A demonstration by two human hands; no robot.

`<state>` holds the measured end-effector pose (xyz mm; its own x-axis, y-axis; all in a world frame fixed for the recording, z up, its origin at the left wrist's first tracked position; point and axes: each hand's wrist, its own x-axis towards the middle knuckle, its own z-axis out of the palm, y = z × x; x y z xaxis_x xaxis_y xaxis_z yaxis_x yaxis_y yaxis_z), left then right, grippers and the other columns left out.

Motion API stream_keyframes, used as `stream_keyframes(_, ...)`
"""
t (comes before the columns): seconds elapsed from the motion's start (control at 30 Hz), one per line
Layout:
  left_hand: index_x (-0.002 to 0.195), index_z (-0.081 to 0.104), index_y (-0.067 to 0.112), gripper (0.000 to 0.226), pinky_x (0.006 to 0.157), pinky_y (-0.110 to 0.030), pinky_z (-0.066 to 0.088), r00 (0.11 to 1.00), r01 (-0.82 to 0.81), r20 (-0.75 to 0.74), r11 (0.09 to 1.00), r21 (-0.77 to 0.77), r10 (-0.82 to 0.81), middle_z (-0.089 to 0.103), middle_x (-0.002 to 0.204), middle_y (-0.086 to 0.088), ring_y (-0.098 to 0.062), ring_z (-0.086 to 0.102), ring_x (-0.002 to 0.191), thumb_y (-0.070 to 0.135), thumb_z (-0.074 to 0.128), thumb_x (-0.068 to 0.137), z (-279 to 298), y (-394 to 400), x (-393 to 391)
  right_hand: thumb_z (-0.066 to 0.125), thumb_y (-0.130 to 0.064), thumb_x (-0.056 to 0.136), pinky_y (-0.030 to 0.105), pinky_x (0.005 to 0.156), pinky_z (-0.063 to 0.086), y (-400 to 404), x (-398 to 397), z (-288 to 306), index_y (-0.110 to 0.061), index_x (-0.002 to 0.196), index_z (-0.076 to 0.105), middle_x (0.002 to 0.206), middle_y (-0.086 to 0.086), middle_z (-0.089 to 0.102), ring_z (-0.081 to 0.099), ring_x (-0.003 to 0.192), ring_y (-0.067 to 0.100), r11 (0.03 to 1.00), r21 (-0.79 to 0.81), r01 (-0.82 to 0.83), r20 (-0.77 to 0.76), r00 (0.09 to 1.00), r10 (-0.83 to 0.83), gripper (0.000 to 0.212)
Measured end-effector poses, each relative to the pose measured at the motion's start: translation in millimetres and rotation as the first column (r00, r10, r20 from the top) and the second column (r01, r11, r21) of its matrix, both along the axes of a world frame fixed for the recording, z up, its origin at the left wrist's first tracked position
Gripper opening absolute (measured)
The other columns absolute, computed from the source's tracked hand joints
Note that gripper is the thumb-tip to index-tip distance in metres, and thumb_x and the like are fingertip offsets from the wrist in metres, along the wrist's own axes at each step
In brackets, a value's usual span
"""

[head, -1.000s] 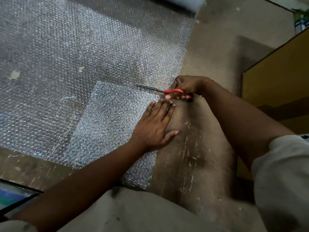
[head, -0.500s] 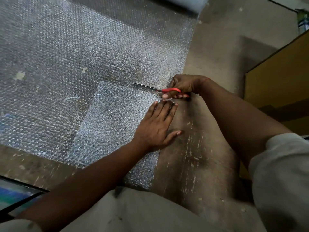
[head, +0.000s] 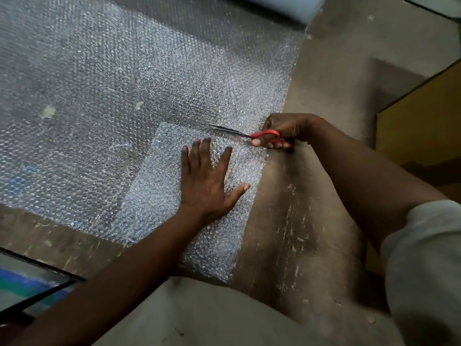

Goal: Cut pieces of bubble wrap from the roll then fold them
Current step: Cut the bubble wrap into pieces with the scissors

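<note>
Grey cloth, a garment (head: 224, 318) and a sleeve (head: 424, 258), fills the bottom of the frame, nearest the camera. Just beyond it, at lower centre, a smaller, brighter piece of bubble wrap (head: 159, 201) lies over the big sheet of bubble wrap (head: 112, 83), which spreads across the worn floor (head: 287, 221) through the left and upper part of the frame. The left hand (head: 204, 186) lies flat on the smaller piece, fingers straight and fanned, pressing it down. Further up, centre right, the right hand (head: 284, 129) has its grip curled through the red handles of the scissors (head: 247, 133), whose blades look nearly closed and point left along the piece's far edge. At the top edge, the roll (head: 279, 6) is barely in view; a cardboard box (head: 424, 126) stands at the right. The wrap probably handles as light, limp and slippery, prone to sliding and bunching under the blades, so it likely wants a flat palm close beside the cut line and, for folding, a pinch at the corners.
</note>
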<state>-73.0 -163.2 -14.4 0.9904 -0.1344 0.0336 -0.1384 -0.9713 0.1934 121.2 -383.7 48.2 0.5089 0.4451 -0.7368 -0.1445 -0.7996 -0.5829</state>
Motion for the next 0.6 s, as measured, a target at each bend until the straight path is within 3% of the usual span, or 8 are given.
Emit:
stream_keyframes(0.17, 0.172, 0.002, 0.035, 0.108, 0.128, -0.068, -0.002, 0.998, 0.010, -0.068, 0.998, 0.056, -0.007, -0.012, 0.176, -0.027, -0.047, -0.016, 0.162, 0.100, 0.011, 0.086, -6.8, 0.0, -3.1, 0.087, -0.058, 0.069, 0.020, 0.042, 0.040, 1.2, 0.6, -2.5, -0.014, 0.061, 0.065, 0.051, 0.006, 0.055, 0.044, 0.038, 0.016, 1.000, 0.010, 0.003, -0.005, 1.000, -0.003, 0.050)
stream_keyframes(0.6, 0.171, 0.000, 0.042, 0.110, 0.127, -0.069, 0.001, 0.997, 0.013, -0.073, 0.999, 0.029, -0.011, -0.016, 0.175, -0.026, -0.046, -0.020, 0.161, 0.104, 0.011, 0.081, -5.7, 0.5, -3.6, 0.090, -0.047, 0.078, 0.021, 0.043, 0.037, 8.3, 3.5, -3.8, -0.010, 0.063, 0.065, 0.051, 0.006, 0.054, 0.042, 0.039, 0.016, 0.999, 0.029, -0.020, 0.002, 1.000, 0.020, 0.046)
